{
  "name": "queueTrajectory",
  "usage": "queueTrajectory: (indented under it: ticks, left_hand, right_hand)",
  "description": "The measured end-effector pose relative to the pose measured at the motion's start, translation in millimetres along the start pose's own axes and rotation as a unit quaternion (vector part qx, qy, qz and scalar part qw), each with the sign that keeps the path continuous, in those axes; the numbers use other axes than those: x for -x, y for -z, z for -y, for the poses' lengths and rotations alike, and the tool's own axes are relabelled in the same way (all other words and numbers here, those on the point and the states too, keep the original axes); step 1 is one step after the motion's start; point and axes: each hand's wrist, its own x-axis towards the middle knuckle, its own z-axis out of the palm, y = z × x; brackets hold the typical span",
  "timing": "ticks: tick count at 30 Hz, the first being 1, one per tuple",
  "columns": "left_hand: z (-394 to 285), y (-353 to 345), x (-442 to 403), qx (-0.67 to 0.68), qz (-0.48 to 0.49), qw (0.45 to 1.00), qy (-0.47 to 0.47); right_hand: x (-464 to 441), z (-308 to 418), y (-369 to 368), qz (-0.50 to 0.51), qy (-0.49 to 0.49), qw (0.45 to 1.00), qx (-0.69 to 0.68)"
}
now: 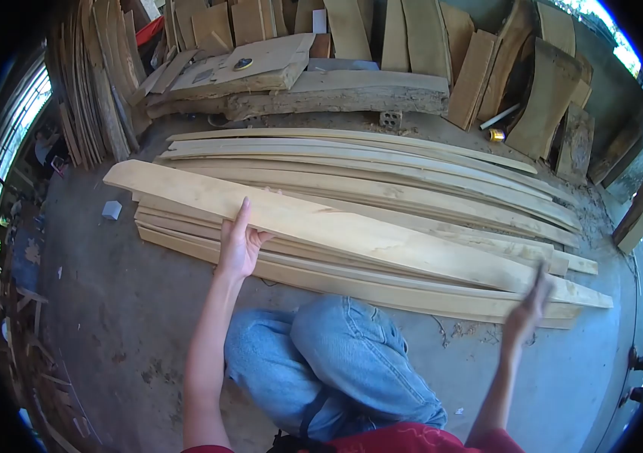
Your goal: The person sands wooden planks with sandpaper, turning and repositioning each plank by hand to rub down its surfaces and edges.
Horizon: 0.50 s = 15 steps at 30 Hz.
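Note:
A long pale wooden plank (299, 219) lies slantwise across the view, its left end raised above the other boards. My left hand (240, 245) grips it left of the middle, thumb over the near edge. The other fingers pass beneath, and fingertips show faintly at the far edge. Close to the plank's right end is my right hand (527, 306), smeared by motion. Whether it touches the wood, or how its fingers are set, cannot be made out. Several more planks (382, 192) lie under and behind this one on the concrete floor.
Thick slabs (336, 94) rest on blocks at the back, with a roll of tape (243, 64) on top. Boards (548, 98) lean along the wall. A small white block (112, 210) sits on the floor at left. My bent knees (344, 332) are close to the planks.

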Motion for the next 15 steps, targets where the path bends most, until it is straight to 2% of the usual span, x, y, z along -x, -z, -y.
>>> queueTrajectory:
  ticks: [1, 3, 4, 5, 6, 7, 8, 10, 11, 12, 14, 15]
  left_hand:
    - [-0.7, 0.1, -1.2, -0.003, 0.000, 1.000, -0.005]
    - [-1.8, -0.4, 1.6, -0.021, -0.020, 1.000, -0.009]
    - [-1.4, -0.9, 2.1, -0.034, -0.040, 0.998, -0.016]
    - [0.7, 0.9, 1.1, -0.040, -0.056, 0.998, -0.014]
    - [2.3, 3.1, 0.5, -0.046, -0.070, 0.996, -0.012]
    - [2.0, 1.9, 1.8, -0.056, -0.069, 0.996, -0.028]
    - [3.0, 5.3, 1.3, -0.052, -0.094, 0.994, -0.018]
    - [1.5, -7.2, 2.3, -0.042, -0.137, 0.990, -0.010]
    - [3.5, -3.7, 0.5, -0.044, -0.117, 0.992, -0.011]
    - [3.7, 3.8, -1.7, -0.043, -0.099, 0.994, -0.013]
    - [4.7, 5.1, -4.3, -0.030, -0.079, 0.996, -0.019]
    - [3.9, 2.4, -4.5, -0.022, -0.081, 0.996, -0.019]
  right_hand:
    - [-10.5, 50.6, -19.5, 0.009, 0.012, 0.993, -0.120]
    - [-20.1, 134.1, -37.6, 0.150, 0.195, 0.963, -0.106]
    - [-15.7, 167.3, -55.7, 0.205, 0.256, 0.929, -0.174]
    - [-13.1, 202.6, -65.8, 0.226, 0.308, 0.896, -0.227]
    - [-3.6, 232.0, -77.7, 0.189, 0.353, 0.893, -0.204]
    - [7.1, 249.9, -93.4, 0.199, 0.381, 0.864, -0.262]
    - [14.8, 260.5, -103.2, 0.187, 0.422, 0.862, -0.208]
    - [19.8, 248.1, -97.1, 0.203, 0.411, 0.869, -0.186]
    - [19.0, 227.6, -88.2, 0.269, 0.362, 0.866, -0.215]
    - [23.7, 195.2, -86.5, 0.218, 0.359, 0.890, -0.179]
    - [20.8, 108.3, -77.4, 0.250, 0.312, 0.893, -0.206]
    - [21.9, 59.8, -63.9, 0.254, 0.238, 0.931, -0.108]
